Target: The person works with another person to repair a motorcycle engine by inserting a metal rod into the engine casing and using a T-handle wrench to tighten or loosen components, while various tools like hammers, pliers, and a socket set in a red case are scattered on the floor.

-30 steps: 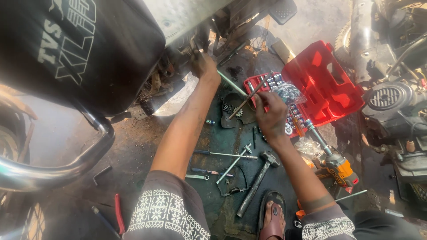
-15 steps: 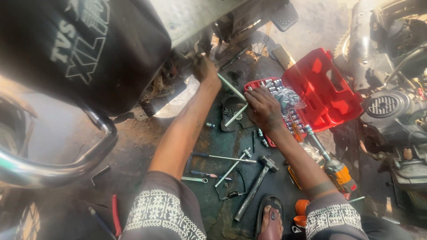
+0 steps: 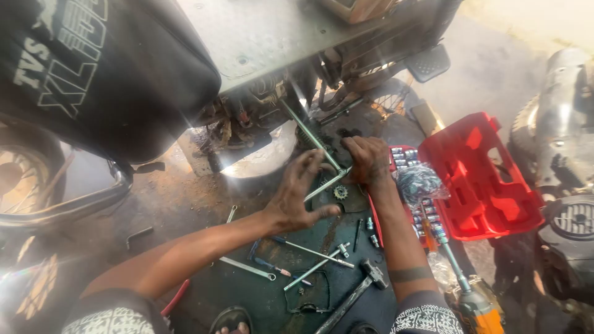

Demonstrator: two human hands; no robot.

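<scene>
A long T-handle wrench (image 3: 312, 137) runs from under the motorbike down to a cross handle between my hands. My right hand (image 3: 367, 159) is closed on the right end of that cross handle. My left hand (image 3: 301, 193) hovers with fingers spread just left of the handle's lower end, holding nothing; whether it touches the bar is unclear. A small toothed sprocket (image 3: 340, 192) lies on the dark green mat (image 3: 247, 291) right below the handle.
An open red socket case (image 3: 489, 185) with rows of sockets (image 3: 427, 213) lies to the right. A hammer (image 3: 362, 281), loose wrenches (image 3: 312, 253) and an orange power tool (image 3: 479, 306) lie near me. The black motorbike seat (image 3: 105, 74) looms at upper left, another engine (image 3: 569, 216) at right.
My left hand came away from under the motorbike and dropped to the wrench handle. My right hand left the socket case and closed on the handle. The view moved closer.
</scene>
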